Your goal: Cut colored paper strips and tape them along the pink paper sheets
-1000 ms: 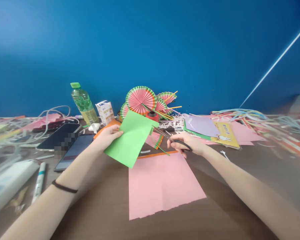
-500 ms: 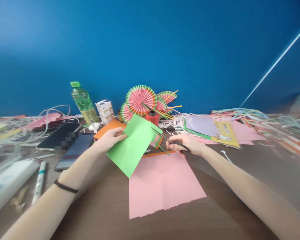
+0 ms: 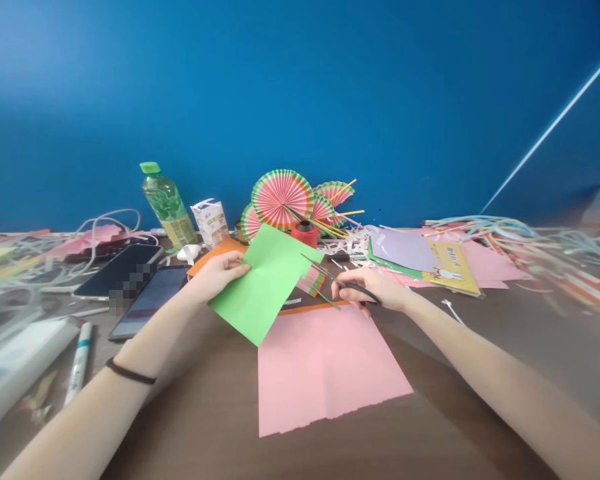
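My left hand [image 3: 225, 272] is closed on the left edge of a sheet of green paper [image 3: 263, 283], thumb on top. The sheet is held tilted above the table. My right hand [image 3: 363, 288] grips black-handled scissors [image 3: 361, 291], whose blades point left to the sheet's right corner. Whether the blades are cutting at this instant I cannot tell. Below lies a sheet of pink paper [image 3: 330, 363] with a ragged near edge, partly covered by the green one. An orange strip [image 3: 305, 308] runs along its far edge.
Behind stand folded paper fans [image 3: 281, 199], a red spool [image 3: 305, 235], a carton [image 3: 210, 223] and a green-capped bottle [image 3: 169, 210]. Phones [image 3: 150, 303] and a marker [image 3: 79, 363] lie left. At right are purple paper [image 3: 405, 252], a yellow booklet [image 3: 455, 270] and paper strips [image 3: 485, 230].
The green paper has shifted slightly left and up with my left hand. My right hand and the scissors have hardly moved.
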### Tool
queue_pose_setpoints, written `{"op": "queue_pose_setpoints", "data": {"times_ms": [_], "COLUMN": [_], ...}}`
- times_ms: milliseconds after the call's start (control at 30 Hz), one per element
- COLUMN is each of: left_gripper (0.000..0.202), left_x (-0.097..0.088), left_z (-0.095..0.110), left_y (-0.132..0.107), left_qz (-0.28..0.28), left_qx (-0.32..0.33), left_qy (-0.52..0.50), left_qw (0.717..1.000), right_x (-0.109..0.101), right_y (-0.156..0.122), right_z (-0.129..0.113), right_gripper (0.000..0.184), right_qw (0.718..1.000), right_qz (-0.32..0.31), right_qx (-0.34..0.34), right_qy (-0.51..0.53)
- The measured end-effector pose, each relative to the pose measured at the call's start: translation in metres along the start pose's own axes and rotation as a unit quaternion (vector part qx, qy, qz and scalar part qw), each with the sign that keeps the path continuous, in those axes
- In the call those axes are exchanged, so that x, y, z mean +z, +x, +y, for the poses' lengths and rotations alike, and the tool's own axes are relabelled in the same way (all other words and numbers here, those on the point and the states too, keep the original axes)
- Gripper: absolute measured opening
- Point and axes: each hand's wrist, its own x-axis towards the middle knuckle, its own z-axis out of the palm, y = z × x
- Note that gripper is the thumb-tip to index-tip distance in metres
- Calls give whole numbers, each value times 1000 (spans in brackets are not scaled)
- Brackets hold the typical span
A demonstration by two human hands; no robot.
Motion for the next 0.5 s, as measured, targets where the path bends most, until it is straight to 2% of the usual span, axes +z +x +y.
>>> {"op": "queue_pose_setpoints", "data": {"times_ms": [200, 500], "left_gripper": [27, 26], "left_x": [0, 2], "left_z": [-1, -5], "left_y": [1, 0], "left_qz": [-23, -39], "left_qx": [-2, -10], "left_qy": [10, 9], "left_qw": [1000, 999], "right_x": [0, 2], "right_y": [-1, 1], "right_z": [-7, -4], "right_gripper": [39, 37], "right_qw": [1000, 1000], "right_qz": [9, -6], "right_qx": [2, -9], "right_qy": [-10, 9]}}
